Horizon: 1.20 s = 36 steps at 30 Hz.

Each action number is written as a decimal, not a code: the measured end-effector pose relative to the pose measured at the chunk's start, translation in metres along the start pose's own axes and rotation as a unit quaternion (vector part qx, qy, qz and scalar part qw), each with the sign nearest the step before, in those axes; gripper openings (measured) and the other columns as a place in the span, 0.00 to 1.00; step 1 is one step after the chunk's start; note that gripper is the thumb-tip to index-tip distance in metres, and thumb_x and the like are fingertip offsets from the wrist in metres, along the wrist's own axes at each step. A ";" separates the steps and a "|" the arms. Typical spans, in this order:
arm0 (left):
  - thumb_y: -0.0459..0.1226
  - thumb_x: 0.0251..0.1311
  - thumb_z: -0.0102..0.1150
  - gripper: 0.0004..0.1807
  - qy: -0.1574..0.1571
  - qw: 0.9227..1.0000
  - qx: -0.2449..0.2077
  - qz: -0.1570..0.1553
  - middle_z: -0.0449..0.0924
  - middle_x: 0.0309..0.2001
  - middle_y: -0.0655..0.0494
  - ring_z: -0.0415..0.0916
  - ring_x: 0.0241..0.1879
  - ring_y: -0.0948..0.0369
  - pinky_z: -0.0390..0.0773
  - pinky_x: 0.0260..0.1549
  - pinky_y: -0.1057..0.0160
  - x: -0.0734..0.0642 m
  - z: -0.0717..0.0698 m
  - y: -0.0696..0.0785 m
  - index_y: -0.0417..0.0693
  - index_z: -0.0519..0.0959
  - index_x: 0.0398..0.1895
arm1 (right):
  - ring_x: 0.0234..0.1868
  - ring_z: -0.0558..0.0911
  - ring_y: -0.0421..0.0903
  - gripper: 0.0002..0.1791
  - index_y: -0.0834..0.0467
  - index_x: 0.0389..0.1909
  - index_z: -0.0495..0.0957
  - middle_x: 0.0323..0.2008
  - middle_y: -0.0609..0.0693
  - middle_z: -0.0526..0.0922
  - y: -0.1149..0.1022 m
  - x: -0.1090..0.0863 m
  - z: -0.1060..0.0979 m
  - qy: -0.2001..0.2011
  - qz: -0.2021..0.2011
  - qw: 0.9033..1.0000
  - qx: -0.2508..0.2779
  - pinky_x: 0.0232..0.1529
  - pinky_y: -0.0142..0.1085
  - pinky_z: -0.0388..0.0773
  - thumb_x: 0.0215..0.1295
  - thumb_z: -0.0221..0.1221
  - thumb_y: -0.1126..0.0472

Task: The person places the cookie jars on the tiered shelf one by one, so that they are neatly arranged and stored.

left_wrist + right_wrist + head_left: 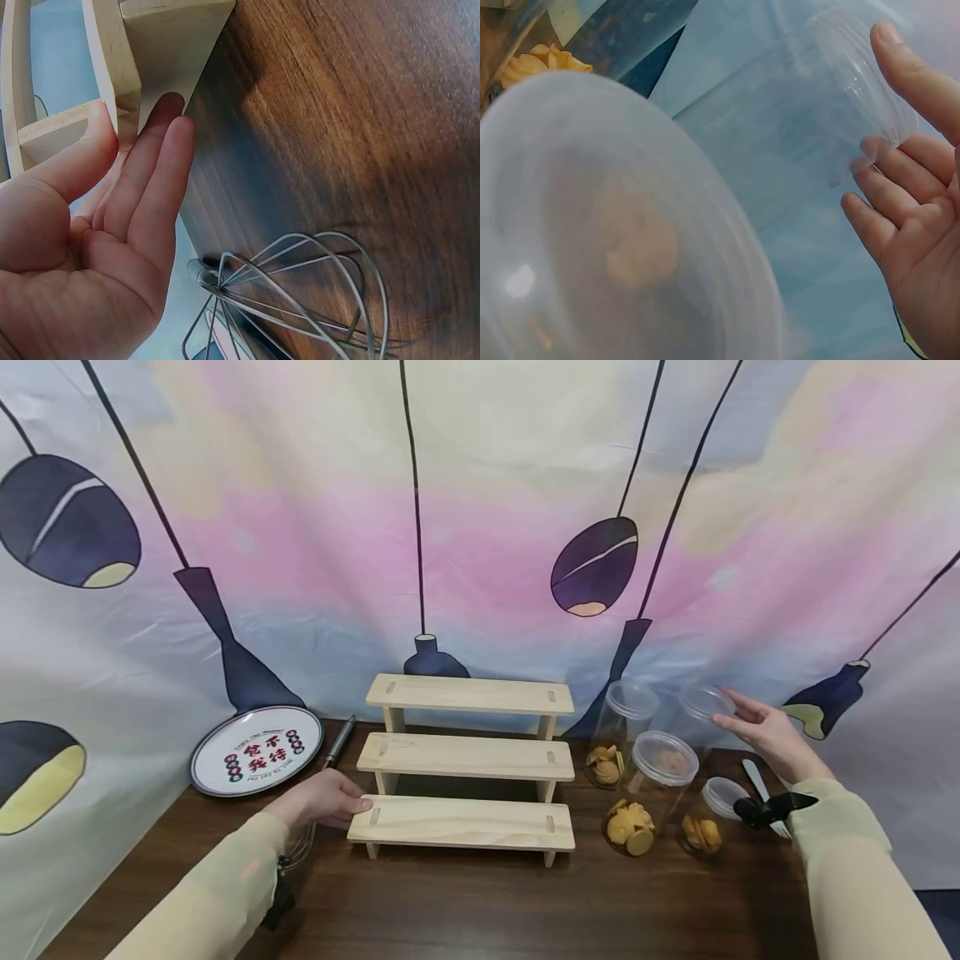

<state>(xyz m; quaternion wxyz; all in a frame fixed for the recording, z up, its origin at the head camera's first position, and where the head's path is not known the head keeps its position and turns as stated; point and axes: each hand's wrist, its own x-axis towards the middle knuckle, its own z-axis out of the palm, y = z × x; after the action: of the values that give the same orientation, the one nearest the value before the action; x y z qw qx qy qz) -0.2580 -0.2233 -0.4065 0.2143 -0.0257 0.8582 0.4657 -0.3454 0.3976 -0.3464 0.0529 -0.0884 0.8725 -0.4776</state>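
In the head view my left hand (322,799) pinches the left end of the lowest step of a three-tier wooden stand (465,822). The left wrist view puts the thumb over the board (112,67) and the fingers under it. At the far right my right hand (776,739) holds a tall clear lidded jar (705,703) by its lid, thumb and fingers on opposite sides of the rim. This jar (780,112) looks bare inside where its wall shows. Two more tall jars with cookies, one at back (632,702) and one in front (663,758), stand beside it.
A small lidded jar (723,797) of cookies is at the right, near a white fork (757,781). At the left lie a whisk (340,743) and a white plate (255,777) with red lettering. A printed cloth (495,543) hangs behind the brown table (465,910).
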 end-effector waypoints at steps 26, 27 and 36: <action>0.32 0.64 0.56 0.19 -0.001 0.999 0.011 -0.031 0.83 0.36 0.38 0.82 0.36 0.55 0.83 0.41 0.52 -0.004 -0.006 0.010 0.18 0.72 0.47 | 0.73 0.42 0.62 0.39 0.50 0.75 0.43 0.73 0.63 0.36 -0.006 -0.015 0.000 0.063 -0.001 0.998 0.006 0.67 0.39 0.64 0.71 0.51 0.48; 0.31 0.64 0.56 0.19 0.001 0.999 0.010 -0.031 0.83 0.35 0.38 0.82 0.35 0.55 0.83 0.41 0.52 -0.004 -0.005 0.010 0.18 0.73 0.47 | 0.72 0.43 0.61 0.39 0.50 0.75 0.44 0.73 0.63 0.37 -0.007 -0.016 0.000 0.072 -0.001 0.997 0.004 0.65 0.33 0.66 0.70 0.52 0.48; 0.31 0.64 0.56 0.15 0.014 0.999 0.013 -0.033 0.83 0.33 0.40 0.82 0.33 0.55 0.83 0.39 0.52 -0.004 0.003 0.009 0.20 0.75 0.43 | 0.73 0.45 0.60 0.39 0.51 0.74 0.45 0.72 0.68 0.40 -0.025 -0.019 -0.002 0.119 0.001 0.993 0.026 0.71 0.51 0.50 0.69 0.53 0.47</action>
<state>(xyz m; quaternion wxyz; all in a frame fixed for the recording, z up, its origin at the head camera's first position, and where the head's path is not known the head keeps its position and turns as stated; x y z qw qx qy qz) -0.2554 -0.2165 -0.3989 0.2178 -0.0583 0.8659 0.4465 -0.3247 0.3893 -0.3240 -0.0484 -0.0282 0.8598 -0.5075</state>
